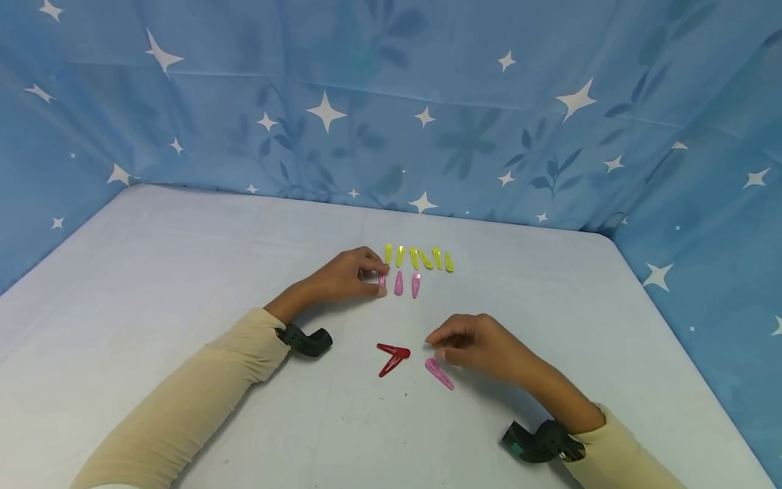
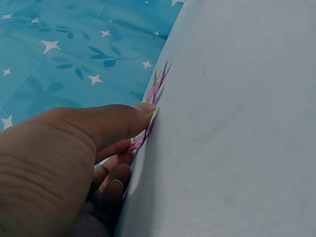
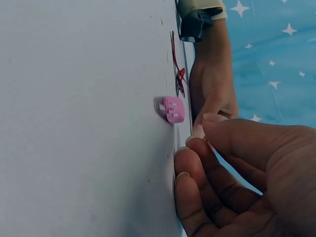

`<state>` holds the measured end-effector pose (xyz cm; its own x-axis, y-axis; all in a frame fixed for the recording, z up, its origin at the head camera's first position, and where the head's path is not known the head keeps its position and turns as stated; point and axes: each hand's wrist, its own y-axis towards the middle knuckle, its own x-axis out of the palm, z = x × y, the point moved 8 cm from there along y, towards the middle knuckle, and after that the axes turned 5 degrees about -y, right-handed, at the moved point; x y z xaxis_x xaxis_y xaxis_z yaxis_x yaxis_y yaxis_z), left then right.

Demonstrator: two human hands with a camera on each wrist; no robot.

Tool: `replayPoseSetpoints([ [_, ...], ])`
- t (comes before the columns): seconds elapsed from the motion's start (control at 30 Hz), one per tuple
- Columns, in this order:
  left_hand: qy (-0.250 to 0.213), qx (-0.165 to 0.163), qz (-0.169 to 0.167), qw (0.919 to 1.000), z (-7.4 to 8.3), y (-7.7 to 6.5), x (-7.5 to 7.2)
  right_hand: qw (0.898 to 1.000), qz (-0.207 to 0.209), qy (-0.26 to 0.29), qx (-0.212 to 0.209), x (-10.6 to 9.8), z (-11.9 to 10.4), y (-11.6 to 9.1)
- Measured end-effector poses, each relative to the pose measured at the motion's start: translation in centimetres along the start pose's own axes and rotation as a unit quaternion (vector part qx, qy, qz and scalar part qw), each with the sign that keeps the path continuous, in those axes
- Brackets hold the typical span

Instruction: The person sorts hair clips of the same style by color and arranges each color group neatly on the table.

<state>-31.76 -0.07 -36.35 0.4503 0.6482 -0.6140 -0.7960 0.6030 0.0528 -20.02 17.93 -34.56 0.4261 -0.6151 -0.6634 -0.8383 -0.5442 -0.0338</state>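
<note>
In the head view my left hand [image 1: 351, 275] has thumb and forefinger at the two ends of a pink snap hair clip [image 1: 382, 280], pinching it at the table surface. The left wrist view shows that pink clip [image 2: 140, 140] between thumb and fingers. Two more pink clips [image 1: 399, 283] lie in a row to its right. My right hand [image 1: 482, 345] hovers with loosely bent fingers and nothing visible in them. Just below its fingertips lies a separate pink clip [image 1: 440, 374], also seen in the right wrist view as a pink clip [image 3: 174, 109].
A row of several yellow hair clips [image 1: 413, 257] lies behind the pink row. Two red clips [image 1: 394, 357] form a V left of the right hand. The white table [image 1: 201, 231] ends at a blue star-patterned curtain [image 1: 391, 102].
</note>
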Motion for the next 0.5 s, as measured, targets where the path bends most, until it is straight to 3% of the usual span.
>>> replayPoseSetpoints([
  [0.17,-0.001,0.004,0.001,1.0,0.13,-0.1,-0.07,0.999,-0.033,0.005,-0.022,0.86,-0.73,-0.25],
  [0.5,-0.008,0.007,0.003,0.9999,0.31,-0.16,-0.08,0.999,-0.048,-0.017,-0.007,1.17,-0.65,-0.37],
])
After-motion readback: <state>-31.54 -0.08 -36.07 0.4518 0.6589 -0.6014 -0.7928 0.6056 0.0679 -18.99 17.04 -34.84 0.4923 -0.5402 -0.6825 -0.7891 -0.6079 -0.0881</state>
